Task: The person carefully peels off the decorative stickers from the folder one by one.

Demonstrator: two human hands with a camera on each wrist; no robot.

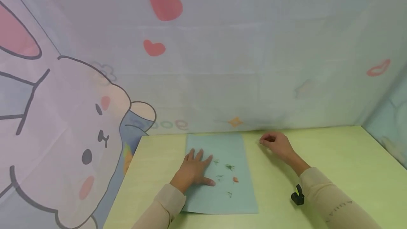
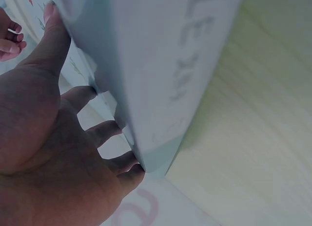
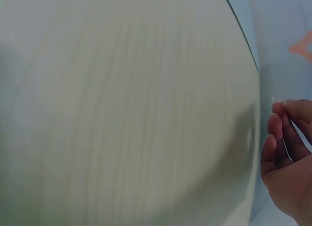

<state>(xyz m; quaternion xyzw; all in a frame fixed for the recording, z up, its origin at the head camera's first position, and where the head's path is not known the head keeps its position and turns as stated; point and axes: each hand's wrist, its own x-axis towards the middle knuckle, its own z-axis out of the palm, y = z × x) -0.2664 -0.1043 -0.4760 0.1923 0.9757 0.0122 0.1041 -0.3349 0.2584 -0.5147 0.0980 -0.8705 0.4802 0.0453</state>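
Note:
A light blue sheet of paper (image 1: 219, 200) lies on the table, with several small green sprigs (image 1: 229, 167) and an orange flower or leaf (image 1: 235, 179) on it. My left hand (image 1: 194, 170) rests on the sheet's left part, fingers spread and fairly straight. In the left wrist view, the fingertips of that hand (image 2: 63, 133) touch the paper. Right of the sheet, near the table's back edge, my right hand (image 1: 277, 145) pinches a small clear scrap (image 3: 277, 100) between thumb and fingertips. It looks like a bit of clear tape, too small to be sure.
A small black object with a yellow-green part (image 1: 298, 196), perhaps a tape dispenser, stands beside the right forearm. The pale yellow wood-grain table (image 1: 343, 158) ends at a cloth backdrop (image 1: 219, 63) printed with hearts and a rabbit.

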